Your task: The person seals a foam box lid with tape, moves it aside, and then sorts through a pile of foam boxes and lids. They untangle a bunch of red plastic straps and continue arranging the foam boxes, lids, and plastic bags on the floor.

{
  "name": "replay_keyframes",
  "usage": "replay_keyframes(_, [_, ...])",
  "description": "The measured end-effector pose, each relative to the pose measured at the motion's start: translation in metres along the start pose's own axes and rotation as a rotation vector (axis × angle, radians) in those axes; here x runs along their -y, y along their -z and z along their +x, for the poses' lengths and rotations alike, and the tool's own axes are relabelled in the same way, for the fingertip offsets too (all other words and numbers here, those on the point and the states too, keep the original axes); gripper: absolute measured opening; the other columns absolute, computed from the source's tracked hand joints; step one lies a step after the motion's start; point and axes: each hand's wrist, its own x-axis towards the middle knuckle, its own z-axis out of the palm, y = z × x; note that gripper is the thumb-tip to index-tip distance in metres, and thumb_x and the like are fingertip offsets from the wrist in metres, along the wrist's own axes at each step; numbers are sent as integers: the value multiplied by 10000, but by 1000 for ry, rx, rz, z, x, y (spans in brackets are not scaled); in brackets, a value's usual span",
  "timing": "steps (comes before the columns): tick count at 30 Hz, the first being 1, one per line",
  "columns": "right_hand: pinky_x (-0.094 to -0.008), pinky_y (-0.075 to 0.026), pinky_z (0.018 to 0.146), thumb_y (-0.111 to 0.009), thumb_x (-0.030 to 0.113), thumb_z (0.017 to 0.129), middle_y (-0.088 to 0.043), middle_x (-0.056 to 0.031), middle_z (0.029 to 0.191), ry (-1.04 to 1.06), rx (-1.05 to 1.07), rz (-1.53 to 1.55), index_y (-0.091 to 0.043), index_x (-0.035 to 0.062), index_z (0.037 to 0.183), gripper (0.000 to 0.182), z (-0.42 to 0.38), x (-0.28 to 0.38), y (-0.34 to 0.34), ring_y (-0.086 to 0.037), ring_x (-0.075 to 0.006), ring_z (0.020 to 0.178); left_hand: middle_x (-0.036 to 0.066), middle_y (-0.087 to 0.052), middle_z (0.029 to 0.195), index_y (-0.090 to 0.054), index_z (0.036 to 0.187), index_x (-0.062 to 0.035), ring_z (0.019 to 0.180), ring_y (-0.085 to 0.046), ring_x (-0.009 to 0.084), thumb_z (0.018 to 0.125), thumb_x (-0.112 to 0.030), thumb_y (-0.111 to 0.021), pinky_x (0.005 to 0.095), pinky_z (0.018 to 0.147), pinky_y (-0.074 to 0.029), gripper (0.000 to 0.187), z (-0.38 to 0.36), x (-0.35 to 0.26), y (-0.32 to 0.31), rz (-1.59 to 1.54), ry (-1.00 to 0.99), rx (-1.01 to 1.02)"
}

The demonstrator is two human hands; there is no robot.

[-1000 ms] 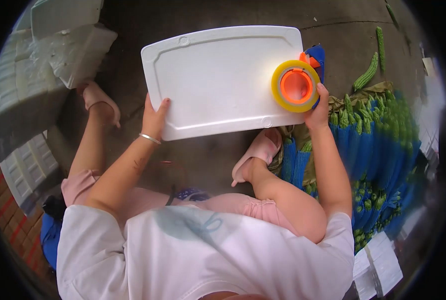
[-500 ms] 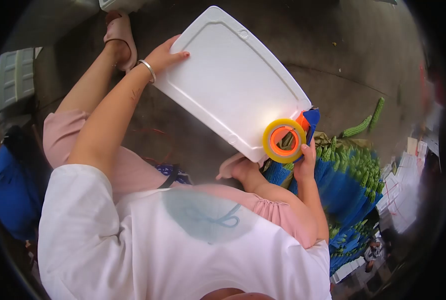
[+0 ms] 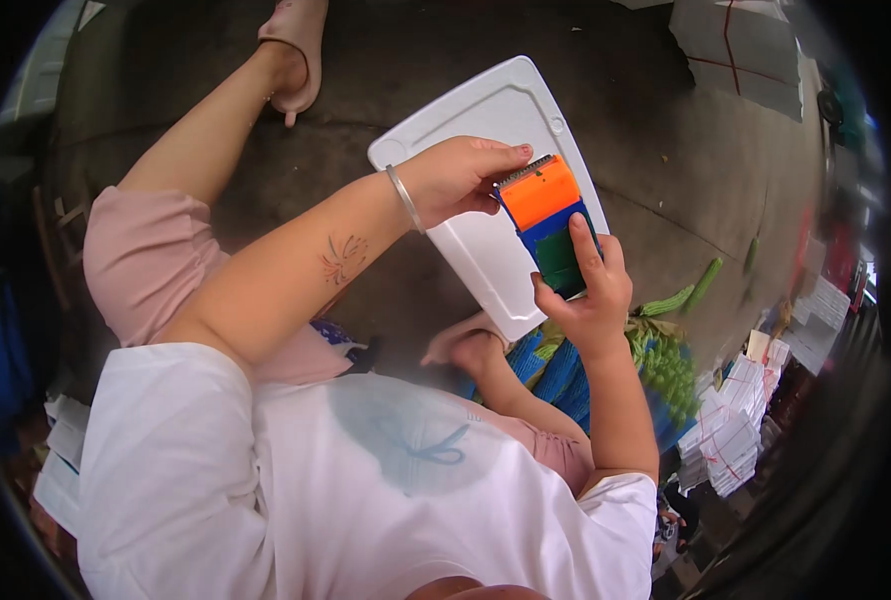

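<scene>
My right hand point(image 3: 594, 285) grips a blue and orange tape dispenser point(image 3: 546, 205), with the index finger along its blue body. My left hand point(image 3: 466, 178), a bangle at its wrist, is closed at the dispenser's toothed end. Its thumb lies by the teeth and the other fingers curl at the near corner; any tape between them is too fine to make out. Both hands are over a white foam box lid point(image 3: 481, 265), which lies slanted between my legs and is partly covered by the hands and dispenser. The tape roll is hidden.
Green bitter melons point(image 3: 666, 365) and blue netting point(image 3: 566, 392) lie right of my leg. Loose melons point(image 3: 701, 285) rest on the concrete floor point(image 3: 656, 150). Stacked white foam pieces point(image 3: 731, 430) stand farther right, and a strapped white box point(image 3: 736, 55) at upper right.
My left hand has let go of the white lid and moved right to the dispenser's teeth. My right hand has turned and raised the dispenser, taking the yellow-rimmed roll out of sight.
</scene>
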Motion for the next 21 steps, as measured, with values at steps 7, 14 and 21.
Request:
replay_keyframes(7, [-342, -500, 545, -791, 238, 559, -505, -85, 800, -178, 174, -52, -545, 225, 1294, 775, 39, 36, -14, -579, -234, 618, -32, -617, 765, -665, 884, -56, 695, -506, 48, 902, -323, -609, 210, 611, -412, 274, 8, -14, 36, 382, -210, -365])
replay_keyframes(14, [-368, -510, 585, -773, 282, 605, -493, -83, 800, -348, 432, -250, -521, 291, 1309, 748, 60, 24, -4, -593, -249, 652, 19, -584, 676, -659, 755, -26, 654, -505, 129, 884, -350, -567, 278, 657, -408, 362, 75, -69, 189, 792, -460, -822])
replay_keyframes(21, [-364, -514, 581, -766, 284, 610, -496, -81, 818, -367, 532, -296, -532, 306, 1298, 727, 51, -13, -37, -598, -248, 649, 116, -661, 906, -680, 912, -109, 873, -613, 311, 900, -384, -514, 399, 775, -471, 321, 137, 1, 215, 1351, -120, -621])
